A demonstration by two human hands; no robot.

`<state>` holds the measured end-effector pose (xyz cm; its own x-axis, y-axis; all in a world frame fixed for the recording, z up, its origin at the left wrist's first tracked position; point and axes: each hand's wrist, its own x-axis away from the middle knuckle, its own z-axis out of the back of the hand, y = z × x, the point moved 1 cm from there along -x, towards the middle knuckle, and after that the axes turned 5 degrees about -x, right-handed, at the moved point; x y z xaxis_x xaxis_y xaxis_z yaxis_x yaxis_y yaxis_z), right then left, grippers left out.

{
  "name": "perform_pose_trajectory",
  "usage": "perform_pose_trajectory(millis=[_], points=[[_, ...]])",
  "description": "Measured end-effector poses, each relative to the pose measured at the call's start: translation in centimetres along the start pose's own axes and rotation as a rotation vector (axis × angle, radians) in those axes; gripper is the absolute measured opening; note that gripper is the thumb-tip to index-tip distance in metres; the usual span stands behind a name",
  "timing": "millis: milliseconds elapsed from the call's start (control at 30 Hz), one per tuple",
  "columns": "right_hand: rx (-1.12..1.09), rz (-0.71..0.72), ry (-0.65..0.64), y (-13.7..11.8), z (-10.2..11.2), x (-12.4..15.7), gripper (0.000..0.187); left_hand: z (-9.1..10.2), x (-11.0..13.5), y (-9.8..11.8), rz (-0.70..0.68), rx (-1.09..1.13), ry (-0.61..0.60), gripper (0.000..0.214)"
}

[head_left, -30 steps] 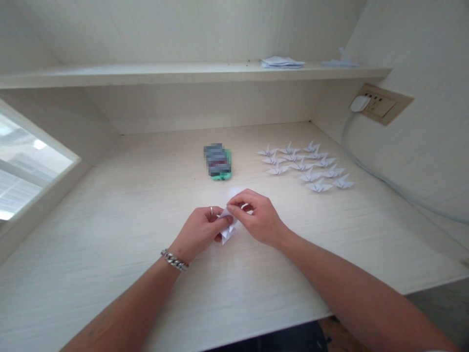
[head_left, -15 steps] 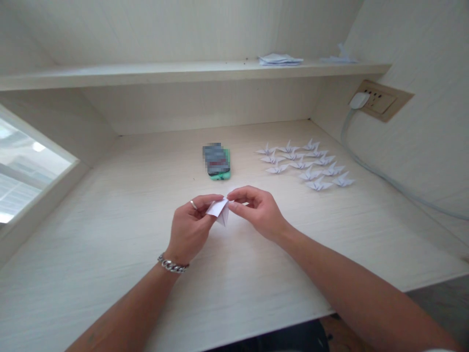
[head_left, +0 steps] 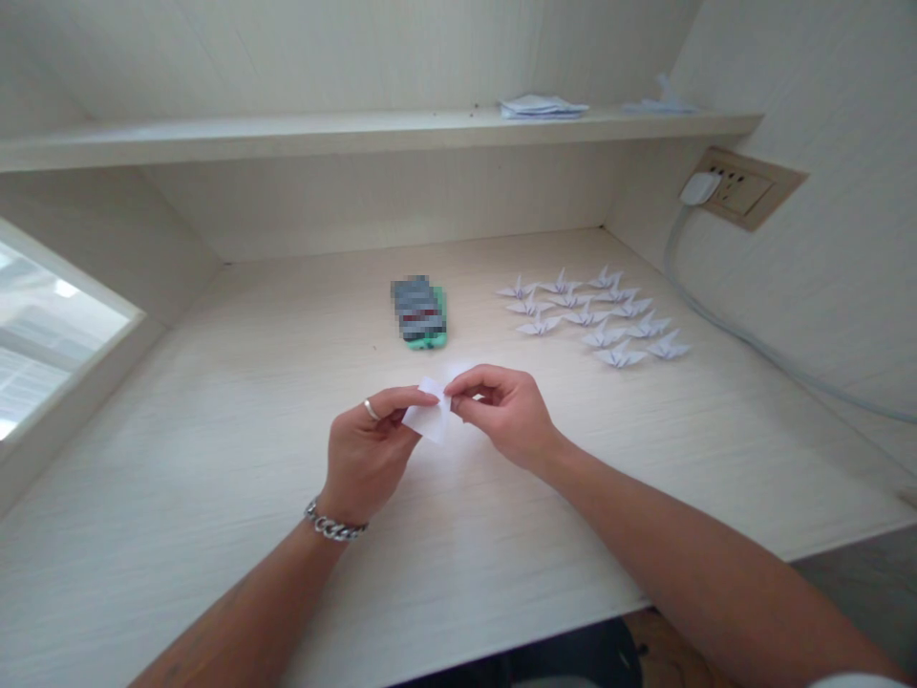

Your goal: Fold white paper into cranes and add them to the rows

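A small folded piece of white paper [head_left: 428, 420] is held between my two hands, just above the desk. My left hand [head_left: 369, 449], with a ring and a chain bracelet, pinches its left side between thumb and fingers. On the right edge of the paper, my right hand [head_left: 505, 411] closes thumb and fingertips. Several white paper cranes [head_left: 587, 313] stand in rows to the right, beyond my right hand. Straight ahead lies a green-edged phone-like object [head_left: 422, 315], its top blurred out.
A pale desk [head_left: 287, 363] spreads under my hands. Above its back runs a shelf [head_left: 287, 139] with a stack of white paper [head_left: 543, 107] and a few paper scraps [head_left: 663, 103]. At right a cable [head_left: 752, 344] hangs from a wall socket [head_left: 752, 191]. A window [head_left: 57, 325] is at left.
The paper has turned in my fingers; it now shows a flatter face where a pointed flap hung down before. Both hands stay almost in place, and the view has shifted slightly.
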<state>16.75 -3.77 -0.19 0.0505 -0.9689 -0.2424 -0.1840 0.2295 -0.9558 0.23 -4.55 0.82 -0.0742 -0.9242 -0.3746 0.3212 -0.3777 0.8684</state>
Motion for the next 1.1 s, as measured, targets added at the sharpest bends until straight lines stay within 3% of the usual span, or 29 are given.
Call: perform_pose_trajectory(millis=[300, 700, 833, 933, 1100], points=[[0.142, 0.05, -0.052, -0.2, 0.2, 0.3, 0.01, 0.0, -0.3, 0.3, 0.109, 0.002, -0.047, 0.014], [0.145, -0.101, -0.072, 0.6, 0.0, 0.0, 0.016, -0.1, -0.7, 0.0, 0.294, 0.043, -0.127, 0.02], [0.093, -0.159, -0.038, 1.0, 0.1, -0.2, 0.018, -0.5, -0.8, -0.4, 0.388, 0.331, -0.196, 0.025], [0.04, -0.178, 0.002, 1.0, 0.1, -0.3, 0.019, -0.6, -0.8, -0.7, 0.448, 0.551, -0.182, 0.023], [0.027, -0.162, 0.02, 1.0, 0.1, -0.2, 0.019, -0.6, -0.7, -1.2, 0.506, 0.646, -0.175, 0.021]])
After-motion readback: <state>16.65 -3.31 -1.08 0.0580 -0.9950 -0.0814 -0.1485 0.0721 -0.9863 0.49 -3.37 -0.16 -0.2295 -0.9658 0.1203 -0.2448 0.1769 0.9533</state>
